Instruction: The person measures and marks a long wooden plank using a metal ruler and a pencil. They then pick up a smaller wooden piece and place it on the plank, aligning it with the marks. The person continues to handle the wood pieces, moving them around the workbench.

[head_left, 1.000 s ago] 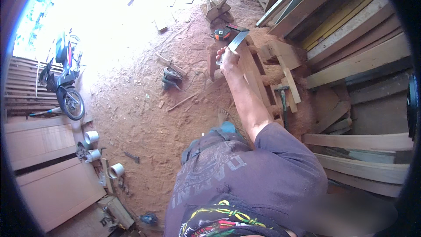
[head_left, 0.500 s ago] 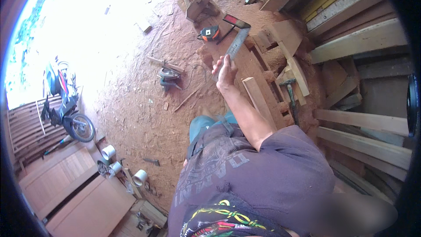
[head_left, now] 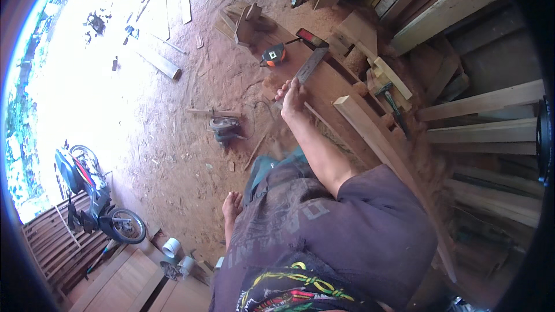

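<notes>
My right hand (head_left: 293, 99) is closed round the metal blade of a try square (head_left: 312, 65), whose red and dark stock points away from me, above a wooden plank bench (head_left: 289, 37). Beside the square on the bench rests a black and orange tape measure (head_left: 273, 55). A long squared timber (head_left: 376, 136) runs along the right of my forearm. At my left side hangs my left hand (head_left: 232, 205), its fingers curled with nothing visible in them. To the right of the timber lies a hammer (head_left: 396, 111) with a dark handle.
A power saw (head_left: 225, 129) sits on the sawdust-covered ground left of the bench. Stacked boards (head_left: 485, 131) crowd the right side. A motorcycle (head_left: 95, 196) stands at the left, near white buckets (head_left: 171, 247) and wooden panels (head_left: 118, 280). Offcuts (head_left: 386, 75) lie beyond the hammer.
The view has turned, so the motorcycle and buckets sit lower. My left hand has come into sight beside my body. More of the long timber shows. The right hand still grips the square.
</notes>
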The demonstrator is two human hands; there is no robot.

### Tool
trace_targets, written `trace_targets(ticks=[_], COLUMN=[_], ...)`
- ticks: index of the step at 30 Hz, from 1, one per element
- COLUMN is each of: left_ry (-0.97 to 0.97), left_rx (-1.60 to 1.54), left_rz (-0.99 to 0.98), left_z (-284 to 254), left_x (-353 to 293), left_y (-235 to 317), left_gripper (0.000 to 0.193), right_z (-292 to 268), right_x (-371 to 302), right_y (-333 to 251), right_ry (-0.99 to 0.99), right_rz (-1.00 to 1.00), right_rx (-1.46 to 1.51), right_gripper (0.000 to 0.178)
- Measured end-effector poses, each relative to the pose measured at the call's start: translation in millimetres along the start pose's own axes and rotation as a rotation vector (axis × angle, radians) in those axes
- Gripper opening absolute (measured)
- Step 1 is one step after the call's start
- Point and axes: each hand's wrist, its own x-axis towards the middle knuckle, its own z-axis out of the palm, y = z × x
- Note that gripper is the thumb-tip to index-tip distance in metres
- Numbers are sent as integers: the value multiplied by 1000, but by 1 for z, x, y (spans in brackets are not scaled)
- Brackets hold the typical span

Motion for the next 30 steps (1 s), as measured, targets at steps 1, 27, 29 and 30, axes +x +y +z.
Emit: trace_targets(ticks=[1,27,29,30], left_ry=[55,-197,-213,-228], left_rx=[-10,437,473,484], left_rz=[15,41,25,16], left_z=[3,125,129,131], left_x=[-5,-19,-15,-13], left_y=[16,165,162,160], left_gripper=[47,45,45,44], right_z=[0,-19,-23,-25], right_x=[1,-14,-16,-16], right_y=[6,6,15,19], right_ry=[7,48,-10,11], right_rz=[-13,-129,-129,-102], right_rx=[-54,-120,-205,-258], right_gripper=[30,40,38,37])
